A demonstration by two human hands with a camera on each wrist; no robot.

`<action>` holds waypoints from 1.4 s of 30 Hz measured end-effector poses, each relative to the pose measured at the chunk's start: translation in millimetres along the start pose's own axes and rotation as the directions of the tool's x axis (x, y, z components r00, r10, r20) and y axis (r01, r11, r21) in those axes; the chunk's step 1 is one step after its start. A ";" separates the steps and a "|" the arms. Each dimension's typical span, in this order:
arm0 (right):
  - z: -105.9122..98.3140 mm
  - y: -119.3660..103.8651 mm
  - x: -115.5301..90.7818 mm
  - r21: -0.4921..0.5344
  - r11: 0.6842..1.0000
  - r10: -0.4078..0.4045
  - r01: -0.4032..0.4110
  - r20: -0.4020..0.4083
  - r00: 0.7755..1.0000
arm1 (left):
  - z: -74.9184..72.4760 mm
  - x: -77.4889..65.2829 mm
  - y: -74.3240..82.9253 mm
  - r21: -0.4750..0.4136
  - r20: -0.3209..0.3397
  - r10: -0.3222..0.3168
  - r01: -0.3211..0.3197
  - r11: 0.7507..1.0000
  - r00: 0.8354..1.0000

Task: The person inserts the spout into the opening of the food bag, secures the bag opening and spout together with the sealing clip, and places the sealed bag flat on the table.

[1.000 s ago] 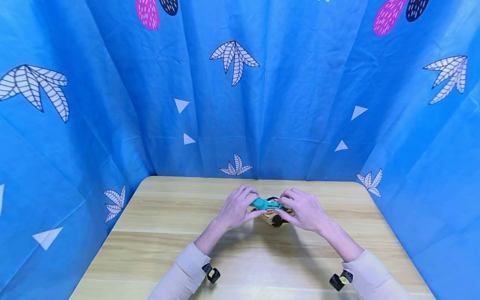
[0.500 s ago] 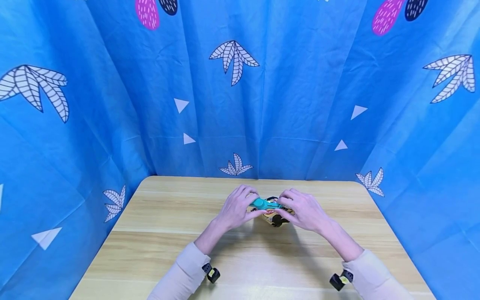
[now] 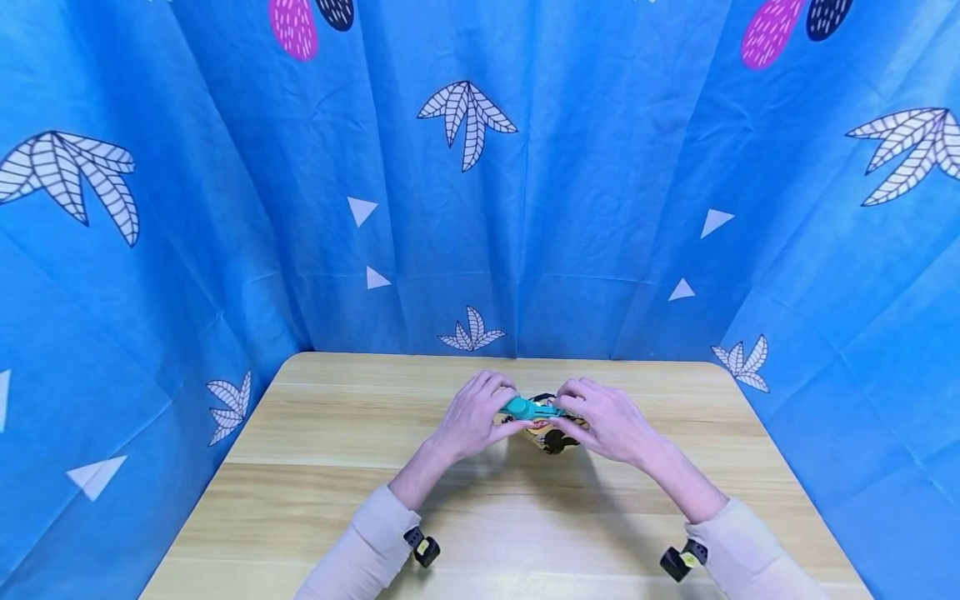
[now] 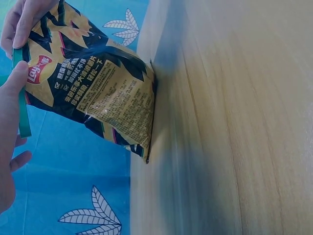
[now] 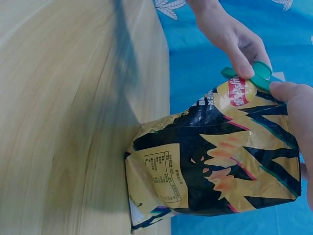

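Observation:
A gold and black chip bag (image 5: pixel 220 156) with a red logo stands upright on the table, its bottom edge on the wood. Along its top edge runs a teal bag clip (image 3: pixel 528 407) with a round end. My left hand (image 3: pixel 472 417) pinches the clip near that round end, thumb in front and fingers behind; in the left wrist view the left thumb (image 4: pixel 17 76) presses on it. At the clip's other end, my right hand (image 3: pixel 603 417) pinches clip and bag top between thumb and fingers. Parts of the clip are hidden by both hands.
The light wooden table (image 3: pixel 337 492) ends at a far edge close behind the bag. A blue patterned curtain (image 3: pixel 570 208) hangs around its back and sides. Black wrist cameras (image 3: pixel 426 550) sit by the cuffs of light sleeves (image 3: pixel 363 542).

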State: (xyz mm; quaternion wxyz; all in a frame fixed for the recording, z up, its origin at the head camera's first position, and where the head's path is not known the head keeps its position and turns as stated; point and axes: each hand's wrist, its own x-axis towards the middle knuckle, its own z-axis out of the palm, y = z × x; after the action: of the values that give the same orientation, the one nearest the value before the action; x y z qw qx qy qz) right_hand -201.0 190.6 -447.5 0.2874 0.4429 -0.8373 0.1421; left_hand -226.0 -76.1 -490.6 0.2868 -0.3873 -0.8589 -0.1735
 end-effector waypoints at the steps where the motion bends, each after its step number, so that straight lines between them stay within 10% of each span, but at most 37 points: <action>1: -0.3 0.0 0.2 0.001 1.000 0.002 -0.002 0.003 1.000 | 0.0 0.1 0.0 0.001 -0.002 0.002 -0.002 1.000 1.000; 42: 0.5 -3.0 -0.4 0.086 0.996 0.008 -0.010 0.019 1.000 | -0.9 -1.0 0.4 0.012 0.010 0.016 -0.016 1.000 1.000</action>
State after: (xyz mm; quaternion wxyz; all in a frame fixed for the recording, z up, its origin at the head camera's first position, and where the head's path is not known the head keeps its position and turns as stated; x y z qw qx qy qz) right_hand -198.5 189.0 -448.1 0.2595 0.4523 -0.8351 0.1753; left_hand -224.9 -76.9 -490.4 0.2864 -0.3933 -0.8582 -0.1639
